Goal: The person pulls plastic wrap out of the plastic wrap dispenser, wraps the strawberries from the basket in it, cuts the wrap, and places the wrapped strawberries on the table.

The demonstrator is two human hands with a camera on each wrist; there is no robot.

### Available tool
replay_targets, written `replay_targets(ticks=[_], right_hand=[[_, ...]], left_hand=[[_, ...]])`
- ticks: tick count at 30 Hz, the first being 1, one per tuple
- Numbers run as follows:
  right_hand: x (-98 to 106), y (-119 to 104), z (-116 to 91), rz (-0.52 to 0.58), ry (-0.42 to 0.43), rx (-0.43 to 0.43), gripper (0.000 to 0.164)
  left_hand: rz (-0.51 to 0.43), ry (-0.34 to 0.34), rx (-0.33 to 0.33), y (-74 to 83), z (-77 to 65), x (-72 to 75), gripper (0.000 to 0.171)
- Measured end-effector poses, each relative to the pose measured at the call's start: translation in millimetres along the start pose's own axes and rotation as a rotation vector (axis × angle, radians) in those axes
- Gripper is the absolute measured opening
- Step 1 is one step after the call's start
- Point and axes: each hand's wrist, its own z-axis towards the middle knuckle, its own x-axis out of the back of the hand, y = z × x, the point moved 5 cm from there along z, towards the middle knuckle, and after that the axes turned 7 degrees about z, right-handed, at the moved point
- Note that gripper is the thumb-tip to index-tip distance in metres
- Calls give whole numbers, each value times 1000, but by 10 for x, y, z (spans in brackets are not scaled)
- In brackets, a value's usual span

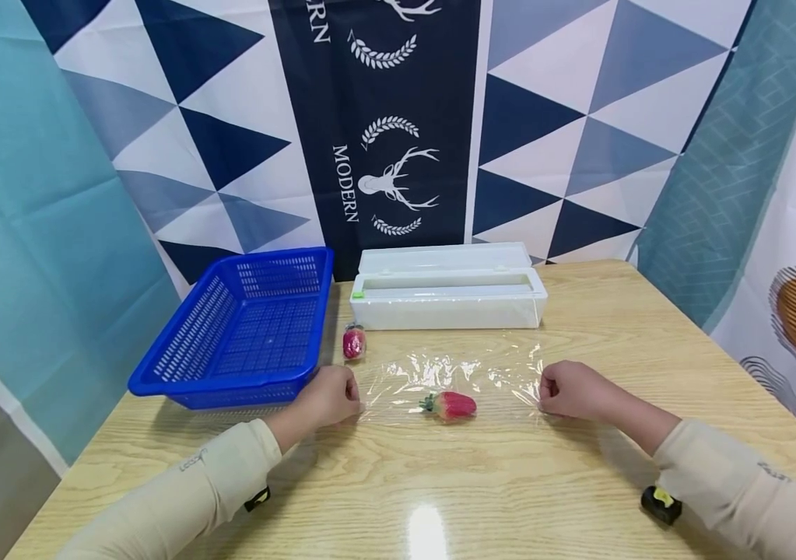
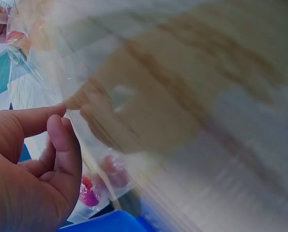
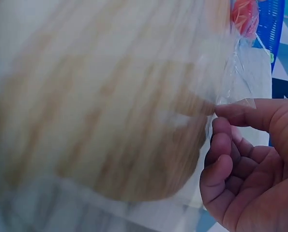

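Observation:
A sheet of clear cling film spans the space between my hands in the head view, glossy and wrinkled. At its left edge my left hand pinches it between thumb and fingers. My right hand pinches the opposite edge; the right wrist view shows the film drawn to the fingertips. A red strawberry with green leaves lies within the film's outline, leaves pointing left. Beyond the left hand sits a small pink-red fruit in shiny clear wrap.
A blue plastic basket stands at the left, its near right corner close to the left hand. Behind the film is a long white cling film box with its lid raised. A patterned cloth hangs behind the wooden table.

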Motion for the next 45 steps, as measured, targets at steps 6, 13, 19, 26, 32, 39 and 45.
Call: replay_targets(ticks=[6,13,19,26,32,39,45], right_hand=[[41,-14,-18,-67,27,31,21],[88,-139,-42,-190,77,64,24],[63,-494,-58,-232,180,262,25],[-299,-888,-14,-229,87,562,23],[-501,-998,116,-256,46,587,25],[-524,-977,241,-255,51,526,29],[-478,-918,301,-181,26,473,22]], left_hand=[[118,19,-72,39,3,41,24],[240,31,-200,179,-10,92,18],[199,106,-433,548,-64,90,14],[239,154,-735,992,-100,-118,13],[296,101,-732,1114,-22,-234,26],[282,68,-693,1113,95,-261,19],[113,-2,-645,1072,228,-227,13]])
